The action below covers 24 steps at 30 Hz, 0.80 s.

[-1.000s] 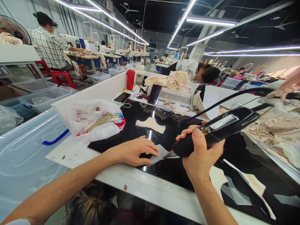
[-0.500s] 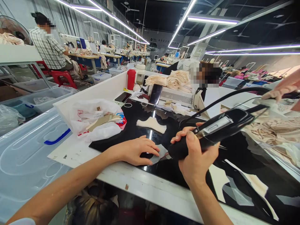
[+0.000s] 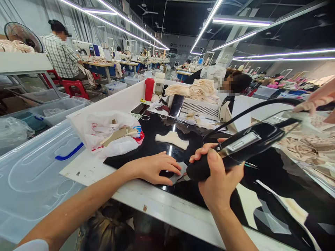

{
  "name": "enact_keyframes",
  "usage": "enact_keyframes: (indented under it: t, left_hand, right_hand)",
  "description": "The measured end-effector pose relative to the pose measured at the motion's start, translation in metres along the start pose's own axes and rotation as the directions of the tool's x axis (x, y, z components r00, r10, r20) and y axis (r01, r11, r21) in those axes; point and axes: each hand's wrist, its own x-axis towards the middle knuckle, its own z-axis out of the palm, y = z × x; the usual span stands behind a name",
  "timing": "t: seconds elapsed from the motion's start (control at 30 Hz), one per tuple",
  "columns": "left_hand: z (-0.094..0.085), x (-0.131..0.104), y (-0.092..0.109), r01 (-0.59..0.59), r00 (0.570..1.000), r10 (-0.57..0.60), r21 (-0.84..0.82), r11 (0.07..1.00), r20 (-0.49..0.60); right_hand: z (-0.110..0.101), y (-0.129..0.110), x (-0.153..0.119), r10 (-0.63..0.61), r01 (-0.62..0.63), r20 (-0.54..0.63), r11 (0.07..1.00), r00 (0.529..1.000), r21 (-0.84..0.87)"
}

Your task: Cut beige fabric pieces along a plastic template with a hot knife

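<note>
My right hand (image 3: pixel 220 174) is wrapped round a black corded hand tool (image 3: pixel 235 144) with a silver panel, whose exact kind I cannot make out. A thin pointed thing (image 3: pixel 251 165) sticks out past those fingers. My left hand (image 3: pixel 154 169) lies flat with its fingers spread, its tips on a small translucent piece (image 3: pixel 180 172) on the glossy black work surface (image 3: pixel 146 153). The tool's rounded near end hangs over that piece's right side; whether they touch is unclear. Beyond my hands lies a cream cut piece (image 3: pixel 172 139). More cream pieces (image 3: pixel 247 202) lie right of my right wrist.
A white plastic bag (image 3: pixel 112 148) with cut strips stands at the left. A phone (image 3: pixel 176 105), a red cup (image 3: pixel 149 89) and bundled cream fabric (image 3: pixel 201 89) are at the back. Another person's hand (image 3: pixel 316 101) shows at upper right. Clear lidded bins (image 3: pixel 36 181) flank the table.
The whole view has shifted slightly, so things appear a little further right and lower. Both hands keep nearly the same pose, and the tool stays in my right hand.
</note>
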Motion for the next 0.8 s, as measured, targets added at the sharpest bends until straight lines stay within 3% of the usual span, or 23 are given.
enact_keyframes:
  t: [0.43,0.67,0.8]
  left_hand:
    - [-0.001,-0.002,-0.002,-0.042,0.999,0.042,-0.023,0.999,-0.012]
    - [0.004,0.000,0.007,-0.018,0.984,0.014,-0.026,1.000,-0.177]
    - [0.014,0.008,0.006,-0.085,0.989,0.089,0.037,0.996,-0.121]
  right_hand:
    - [0.000,0.002,-0.006,0.023,-0.024,0.050,1.000,0.998,0.016]
    - [-0.023,-0.010,0.018,-0.123,0.120,-0.109,0.992,0.986,-0.031]
    - [-0.033,-0.006,0.024,-0.143,0.139,-0.123,0.990,0.982,-0.040]
